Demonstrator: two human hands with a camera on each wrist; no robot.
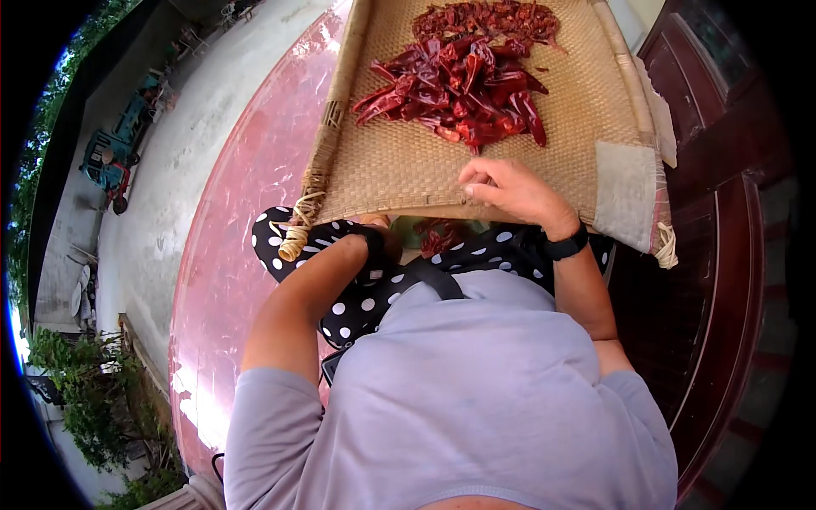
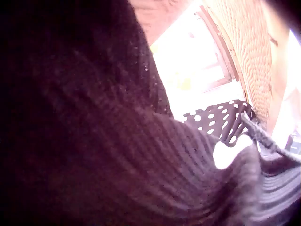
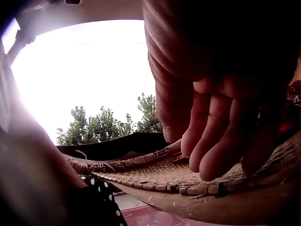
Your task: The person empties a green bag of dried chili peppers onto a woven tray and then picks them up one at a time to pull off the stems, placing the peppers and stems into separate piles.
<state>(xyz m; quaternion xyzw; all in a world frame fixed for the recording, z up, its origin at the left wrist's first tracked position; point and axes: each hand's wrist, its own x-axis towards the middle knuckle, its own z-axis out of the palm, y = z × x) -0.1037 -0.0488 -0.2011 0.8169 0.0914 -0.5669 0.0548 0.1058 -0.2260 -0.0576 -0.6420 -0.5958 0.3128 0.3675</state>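
A pile of glossy dried red chilies (image 1: 463, 89) lies on a woven bamboo tray (image 1: 399, 174). My right hand (image 1: 514, 194) hovers over the tray's near edge, its fingers loosely bent. In the right wrist view the fingers (image 3: 218, 136) hang down above the woven rim, with nothing between them. My left hand (image 1: 391, 245) is in shadow by the tray's near left edge, largely hidden beside my lap; what it holds I cannot tell. Below the tray edge, between my legs, more red chilies (image 1: 442, 238) show in a greenish container.
Smaller, darker chili pieces (image 1: 489, 19) are spread at the tray's far end. A patch of pale cloth (image 1: 627, 191) covers its near right corner. Polka-dot trousers (image 1: 365, 302) cover my lap. A dark red wooden door (image 1: 714, 280) stands at the right.
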